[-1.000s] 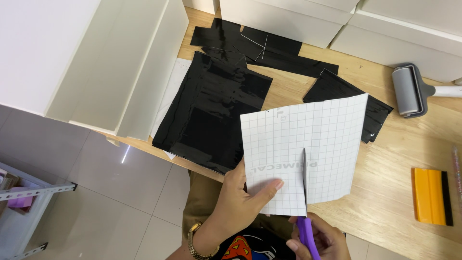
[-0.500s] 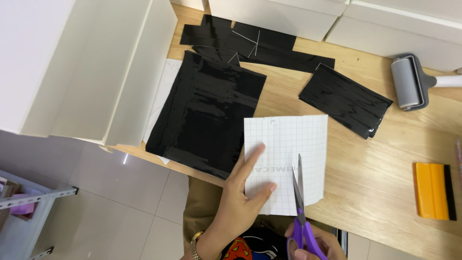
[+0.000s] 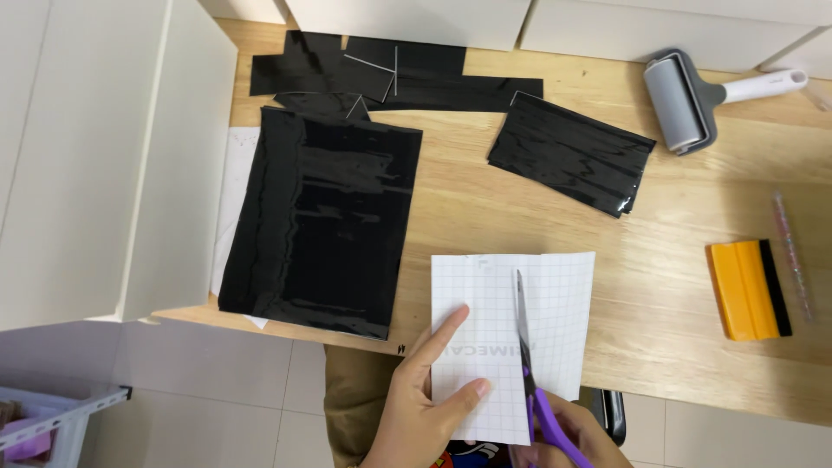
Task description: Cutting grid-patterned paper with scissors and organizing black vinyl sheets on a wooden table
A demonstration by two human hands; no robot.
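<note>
No packages, labels, signs or screens show on the desk; the nearest thing to one is the white gridded backing sheet pinched under the left hand, its grid face carrying faint grey print; the right hand, just beside it, works purple-handled scissors up through that sheet.

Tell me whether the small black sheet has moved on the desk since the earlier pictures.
No. The small black sheet lies left of the roller, as before; only the camera shifted.
</note>
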